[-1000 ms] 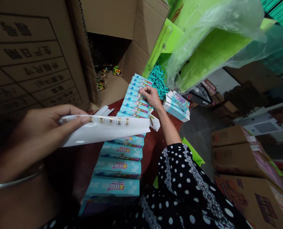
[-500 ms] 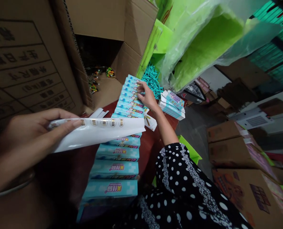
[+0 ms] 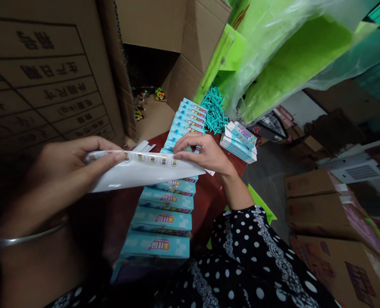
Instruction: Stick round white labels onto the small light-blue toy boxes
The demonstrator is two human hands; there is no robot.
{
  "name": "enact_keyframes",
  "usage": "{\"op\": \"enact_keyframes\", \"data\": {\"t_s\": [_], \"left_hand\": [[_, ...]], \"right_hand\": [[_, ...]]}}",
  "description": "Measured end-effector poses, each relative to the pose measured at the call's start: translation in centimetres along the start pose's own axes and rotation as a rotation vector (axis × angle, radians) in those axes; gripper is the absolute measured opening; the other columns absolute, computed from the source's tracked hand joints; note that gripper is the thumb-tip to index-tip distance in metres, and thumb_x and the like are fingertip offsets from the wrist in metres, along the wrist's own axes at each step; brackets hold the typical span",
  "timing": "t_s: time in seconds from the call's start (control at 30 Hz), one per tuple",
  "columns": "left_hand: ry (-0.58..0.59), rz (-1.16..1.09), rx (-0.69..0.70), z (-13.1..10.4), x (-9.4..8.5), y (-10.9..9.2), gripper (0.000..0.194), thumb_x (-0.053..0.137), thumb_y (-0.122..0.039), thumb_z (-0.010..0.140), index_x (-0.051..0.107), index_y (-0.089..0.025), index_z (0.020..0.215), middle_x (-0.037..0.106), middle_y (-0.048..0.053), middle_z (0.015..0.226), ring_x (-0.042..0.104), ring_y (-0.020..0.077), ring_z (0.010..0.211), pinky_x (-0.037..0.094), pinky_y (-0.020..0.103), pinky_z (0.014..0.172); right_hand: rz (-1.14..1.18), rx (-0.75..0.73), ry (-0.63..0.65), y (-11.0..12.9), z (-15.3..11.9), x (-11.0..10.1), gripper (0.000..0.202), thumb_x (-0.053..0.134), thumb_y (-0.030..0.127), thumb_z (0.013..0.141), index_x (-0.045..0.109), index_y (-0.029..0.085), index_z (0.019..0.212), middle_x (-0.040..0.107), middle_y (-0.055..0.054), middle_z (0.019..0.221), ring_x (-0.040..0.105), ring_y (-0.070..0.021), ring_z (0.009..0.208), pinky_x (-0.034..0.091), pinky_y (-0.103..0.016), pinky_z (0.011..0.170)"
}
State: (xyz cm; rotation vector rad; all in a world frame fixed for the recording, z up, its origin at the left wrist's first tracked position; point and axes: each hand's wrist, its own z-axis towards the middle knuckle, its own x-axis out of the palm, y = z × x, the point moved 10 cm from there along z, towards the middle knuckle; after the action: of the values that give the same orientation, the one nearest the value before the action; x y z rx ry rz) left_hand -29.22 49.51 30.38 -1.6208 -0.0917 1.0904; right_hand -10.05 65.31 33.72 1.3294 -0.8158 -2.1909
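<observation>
My left hand (image 3: 77, 169) is closed on a white sheet of stickers (image 3: 128, 175), thumb on top. A row of round clear stickers with gold print runs along the sheet's upper edge. At its right end, my right hand (image 3: 202, 152) has thumb and fingertips pinched together at the last round sticker (image 3: 175, 161); whether its edge is lifted I cannot tell. Beneath the sheet, a long row of light-blue boxes (image 3: 162, 220) with pink and purple lettering stretches away from me. My hands and the sheet hide the middle boxes.
An open cardboard carton (image 3: 190, 60) with small colourful packets (image 3: 159, 94) stands behind the row. Teal sticks (image 3: 214, 112) lie heaped by a green bin (image 3: 236, 49). Flat printed cartons (image 3: 237, 143) are stacked on the red table (image 3: 205, 209). A large carton (image 3: 42, 81) rises at left.
My right hand has come back from the far boxes to the right end of the sticker sheet. My left hand still holds the sheet. The view has shifted slightly.
</observation>
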Motion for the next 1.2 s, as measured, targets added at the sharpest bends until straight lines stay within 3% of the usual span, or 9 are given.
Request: {"op": "enact_keyframes", "data": {"t_s": [0.17, 0.37, 0.5, 0.67, 0.93, 1.1, 1.2], "left_hand": [[0.005, -0.011, 0.027, -0.2, 0.1, 0.0, 0.048, 0.065, -0.071, 0.063, 0.079, -0.027, 0.075, 0.071, -0.002, 0.067, 0.055, 0.0184, 0.059, 0.036, 0.029, 0.053], [-0.032, -0.053, 0.095, -0.5, -0.3, -0.8, 0.044, 0.066, -0.067, 0.067, 0.079, -0.027, 0.078, 0.075, -0.003, 0.074, 0.055, 0.0176, 0.062, 0.037, 0.028, 0.058], [-0.053, -0.067, 0.120, -0.8, -0.6, -0.9, 0.039, 0.068, -0.063, 0.068, 0.079, -0.027, 0.079, 0.076, -0.003, 0.077, 0.057, 0.0182, 0.066, 0.039, 0.029, 0.063], [-0.093, -0.053, 0.106, -1.0, -1.0, -0.6, 0.037, 0.071, -0.061, 0.071, 0.081, -0.028, 0.082, 0.077, -0.003, 0.079, 0.060, 0.0193, 0.069, 0.037, 0.030, 0.062], [-0.020, -0.064, 0.039, -0.8, -0.6, -0.3, 0.045, 0.068, -0.068, 0.068, 0.080, -0.026, 0.080, 0.073, -0.001, 0.072, 0.059, 0.0195, 0.065, 0.037, 0.029, 0.056], [-0.006, -0.038, 0.055, -0.5, -0.2, 0.1, 0.044, 0.067, -0.067, 0.070, 0.080, -0.026, 0.080, 0.074, 0.000, 0.073, 0.058, 0.0193, 0.065, 0.037, 0.028, 0.056], [0.004, -0.026, 0.059, -0.4, -0.1, 0.1, 0.045, 0.067, -0.067, 0.069, 0.081, -0.026, 0.079, 0.074, 0.001, 0.072, 0.058, 0.0197, 0.064, 0.038, 0.030, 0.056]], "right_hand": [[0.018, 0.023, -0.052, -0.1, -0.4, -0.3, 0.021, 0.083, 0.039, 0.098, 0.080, 0.021, 0.087, 0.082, -0.002, 0.096, 0.073, -0.0167, 0.095, 0.055, -0.035, 0.096], [0.091, 0.156, 0.021, -1.2, -0.8, 0.4, 0.034, 0.090, 0.044, 0.089, 0.077, 0.020, 0.109, 0.080, -0.003, 0.106, 0.071, -0.0173, 0.099, 0.055, -0.032, 0.092], [0.058, 0.180, -0.077, -1.3, -1.0, -0.2, 0.018, 0.085, 0.038, 0.092, 0.076, 0.023, 0.088, 0.077, 0.001, 0.091, 0.067, -0.0155, 0.086, 0.054, -0.031, 0.085], [0.060, 0.138, -0.172, -0.9, -0.9, -0.8, 0.022, 0.084, 0.041, 0.090, 0.075, 0.024, 0.079, 0.075, 0.001, 0.086, 0.064, -0.0155, 0.081, 0.054, -0.031, 0.082], [-0.048, 0.128, -0.095, -0.9, -0.7, -0.7, 0.035, 0.074, 0.051, 0.100, 0.075, 0.023, 0.081, 0.075, 0.000, 0.084, 0.064, -0.0149, 0.079, 0.050, -0.031, 0.079], [-0.134, -0.011, -0.105, 0.7, -0.6, -0.9, 0.018, 0.075, 0.039, 0.102, 0.082, 0.026, 0.092, 0.082, -0.002, 0.097, 0.073, -0.0184, 0.093, 0.056, -0.036, 0.091], [-0.153, -0.095, -0.140, 1.6, -1.0, -0.7, 0.021, 0.076, 0.041, 0.103, 0.081, 0.028, 0.087, 0.082, -0.002, 0.094, 0.074, -0.0201, 0.093, 0.058, -0.040, 0.094]]}}
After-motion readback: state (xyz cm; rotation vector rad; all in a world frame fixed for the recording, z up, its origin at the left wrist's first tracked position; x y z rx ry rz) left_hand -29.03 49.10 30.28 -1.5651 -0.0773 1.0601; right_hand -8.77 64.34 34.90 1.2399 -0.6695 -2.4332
